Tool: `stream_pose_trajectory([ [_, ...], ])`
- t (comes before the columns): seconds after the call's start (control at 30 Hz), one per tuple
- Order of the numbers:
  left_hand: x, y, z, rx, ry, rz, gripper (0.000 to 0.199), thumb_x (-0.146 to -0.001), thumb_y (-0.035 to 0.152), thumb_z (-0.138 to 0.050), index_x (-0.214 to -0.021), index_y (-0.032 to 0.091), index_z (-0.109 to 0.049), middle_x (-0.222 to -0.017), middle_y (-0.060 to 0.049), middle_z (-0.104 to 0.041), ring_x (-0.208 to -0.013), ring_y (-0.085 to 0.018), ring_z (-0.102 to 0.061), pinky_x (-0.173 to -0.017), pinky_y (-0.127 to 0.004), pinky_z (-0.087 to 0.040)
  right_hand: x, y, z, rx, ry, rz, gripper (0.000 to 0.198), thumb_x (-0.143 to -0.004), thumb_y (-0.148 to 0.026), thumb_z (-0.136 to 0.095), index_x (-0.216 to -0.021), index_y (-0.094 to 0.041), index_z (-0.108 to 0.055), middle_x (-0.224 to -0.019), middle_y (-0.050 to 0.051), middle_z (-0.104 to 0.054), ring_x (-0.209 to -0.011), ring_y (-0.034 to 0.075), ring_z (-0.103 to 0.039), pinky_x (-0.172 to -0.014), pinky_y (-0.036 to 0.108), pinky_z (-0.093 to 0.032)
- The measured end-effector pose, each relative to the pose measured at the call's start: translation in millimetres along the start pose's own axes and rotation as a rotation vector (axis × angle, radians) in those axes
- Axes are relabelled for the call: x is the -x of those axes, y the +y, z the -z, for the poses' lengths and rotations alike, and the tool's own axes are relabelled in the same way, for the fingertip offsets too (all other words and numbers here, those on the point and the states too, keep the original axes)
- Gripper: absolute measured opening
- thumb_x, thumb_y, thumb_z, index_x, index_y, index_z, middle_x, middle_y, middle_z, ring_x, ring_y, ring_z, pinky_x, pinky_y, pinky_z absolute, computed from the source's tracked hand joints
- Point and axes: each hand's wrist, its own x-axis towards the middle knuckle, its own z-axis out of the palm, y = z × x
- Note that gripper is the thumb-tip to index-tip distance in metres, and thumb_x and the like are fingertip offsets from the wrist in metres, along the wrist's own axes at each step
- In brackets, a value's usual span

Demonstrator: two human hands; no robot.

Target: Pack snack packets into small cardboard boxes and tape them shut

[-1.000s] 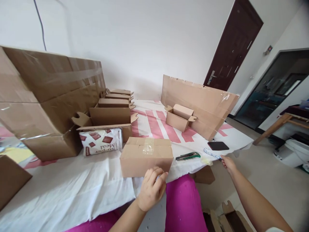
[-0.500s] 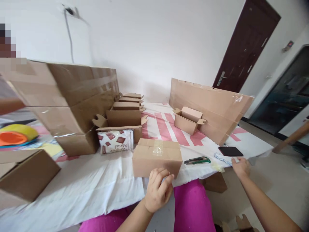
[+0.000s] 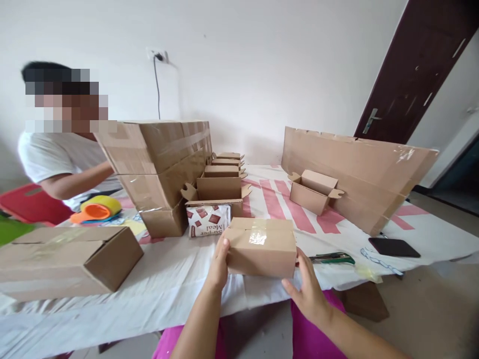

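Observation:
A small closed cardboard box point(image 3: 262, 259) with clear tape over its top seam sits at the table's near edge. My left hand point(image 3: 219, 262) grips its left end, thumb on the front corner. At the other end is my right hand point(image 3: 309, 291), fingers along the side and thumb spread apart in front; whether it presses on the box I cannot tell. Behind the box's left corner stands a white printed packet point(image 3: 207, 222), leaning on an open cardboard box point(image 3: 220, 192). A green utility knife point(image 3: 333, 258) lies just right of my right hand.
Stacked taped cartons point(image 3: 164, 174) form a wall at left, with a person point(image 3: 56, 154) behind. A larger taped box point(image 3: 67, 259) lies front left, tape rolls point(image 3: 99, 208) beyond. At right are an open box point(image 3: 310, 192), an upright cardboard panel point(image 3: 352, 174) and a phone point(image 3: 394, 247).
My right hand has come from beside the phone to the box's right end. My left hand has shifted from the box's front to its left end. The view has turned left.

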Motion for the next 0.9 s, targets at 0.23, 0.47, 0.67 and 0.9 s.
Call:
stream_pose_trajectory([
  [0.23,-8.9,8.0,12.1,0.252,0.304,0.259,0.035,-0.07,0.035,-0.058,-0.099,0.021,-0.069,-0.107,-0.005,-0.072,-0.124,-0.033,-0.053,-0.11,-0.047,-0.038,-1.8,-39.5,-14.6,0.049,0.012,0.142,0.08,-0.088,-0.027,-0.053,-0.154,-0.022,-0.009,-0.154,0.015,-0.028,-0.139,0.037,-0.031,-0.106,0.06,-0.038],
  [0.47,-0.4,11.4,8.9,0.114,0.153,0.007,0.045,-0.075,0.032,-0.052,-0.118,0.024,-0.064,-0.128,-0.002,-0.063,-0.131,-0.028,-0.047,-0.114,-0.043,-0.031,7.3,-22.3,-6.4,-0.024,0.026,0.085,0.061,-0.09,-0.026,-0.05,-0.146,-0.021,-0.027,-0.148,0.014,-0.04,-0.135,0.03,-0.041,-0.105,0.049,-0.044],
  [0.67,14.4,5.4,-1.2,-0.19,0.074,-0.249,0.043,-0.081,0.042,-0.059,-0.12,0.023,-0.059,-0.126,-0.007,-0.059,-0.121,-0.028,-0.052,-0.105,-0.043,-0.04,17.3,19.3,7.3,-0.063,-0.026,-0.195,0.025,-0.093,-0.035,-0.048,-0.113,-0.023,-0.055,-0.108,0.008,-0.068,-0.099,0.022,-0.065,-0.084,0.033,-0.054],
  [0.9,12.5,3.1,0.0,-0.238,0.097,-0.32,0.038,-0.082,0.046,-0.062,-0.109,0.021,-0.055,-0.11,-0.008,-0.057,-0.103,-0.024,-0.057,-0.093,-0.039,-0.046,15.9,22.0,0.0,-0.175,-0.027,-0.305,0.03,-0.092,-0.044,-0.048,-0.11,-0.021,-0.056,-0.111,0.011,-0.068,-0.092,0.02,-0.067,-0.081,0.031,-0.055],
])
